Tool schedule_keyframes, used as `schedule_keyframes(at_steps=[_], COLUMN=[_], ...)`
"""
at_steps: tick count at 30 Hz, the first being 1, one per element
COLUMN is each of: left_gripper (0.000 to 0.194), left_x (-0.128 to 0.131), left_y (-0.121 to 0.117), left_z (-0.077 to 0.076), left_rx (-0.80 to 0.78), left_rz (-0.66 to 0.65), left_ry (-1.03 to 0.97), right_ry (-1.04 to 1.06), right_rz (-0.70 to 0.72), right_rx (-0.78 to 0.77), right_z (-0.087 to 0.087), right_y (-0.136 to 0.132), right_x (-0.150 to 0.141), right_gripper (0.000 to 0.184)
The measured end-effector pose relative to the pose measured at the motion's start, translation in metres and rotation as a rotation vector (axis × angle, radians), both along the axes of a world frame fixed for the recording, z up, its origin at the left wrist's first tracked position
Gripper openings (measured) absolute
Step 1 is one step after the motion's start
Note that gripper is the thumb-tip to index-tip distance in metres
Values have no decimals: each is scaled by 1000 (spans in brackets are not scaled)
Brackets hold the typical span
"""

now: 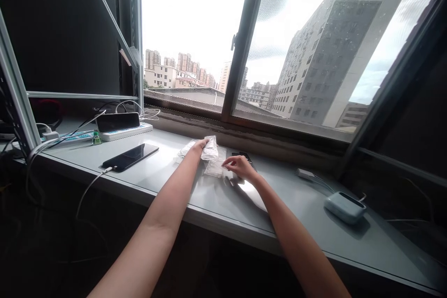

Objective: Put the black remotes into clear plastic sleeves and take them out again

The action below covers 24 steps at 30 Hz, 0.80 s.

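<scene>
Plastic bags [211, 151] bunched between two bare hands on a window tabletop

The left hand [199, 147] is at the left end of the clear bags, its fingers [204, 142] together and apparently clamped on the crinkled film; the right hand [238, 166] comes in from the other side, its fingers [226, 162] loosely curled and close together, their tips at the bags' right edge; whether they grip the film, I cannot tell. The bags lie in a loose heap between the hands, toward the back of the pale grey tabletop [223, 209], below the window; a crumpled part trails out left of the left hand. A dark flat device [245, 156] lies just behind the right hand, partly hidden by it.

Left of the hands, a black smartphone [130, 157] lies on the tabletop, with a white charging cable [91, 191] running from its end over the front edge; farther back, a dark handset [118, 122] rests on a white power strip [131, 132], with a small green bottle [96, 138] just beside it. To the right, a pale blue box [344, 208] sits well apart from the hands, and a white plug [305, 173] lies behind it, joined to thin cables; through the window [244, 42], tower blocks [328, 51] rise against a bright sky.
</scene>
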<state>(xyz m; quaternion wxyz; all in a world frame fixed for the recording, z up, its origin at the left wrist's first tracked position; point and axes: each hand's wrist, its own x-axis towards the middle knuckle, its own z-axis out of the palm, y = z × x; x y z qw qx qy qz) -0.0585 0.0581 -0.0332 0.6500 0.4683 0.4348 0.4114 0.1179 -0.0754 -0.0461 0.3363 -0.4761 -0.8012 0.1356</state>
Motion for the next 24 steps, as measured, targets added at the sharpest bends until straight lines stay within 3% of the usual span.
schedule_keyframes(at_steps=[5,11,18,24], left_gripper=[30,26,27,30], left_x=[-4,-3,2,0], left_y=[-1,-4,-9,-10], left_z=[6,4,7,6], left_rx=[156,403,520,509], left_rz=[256,227,225,187], left_ry=[446,975,1150,1196], right_ry=[198,368,367,321], right_rz=[-121,-186,-148,-126], right_rx=[-10,-48,-55,-53], right_z=[6,11,11,9], right_y=[-1,-2,-3,-2], right_x=[4,6,5,6], right_gripper=[12,13,10,10])
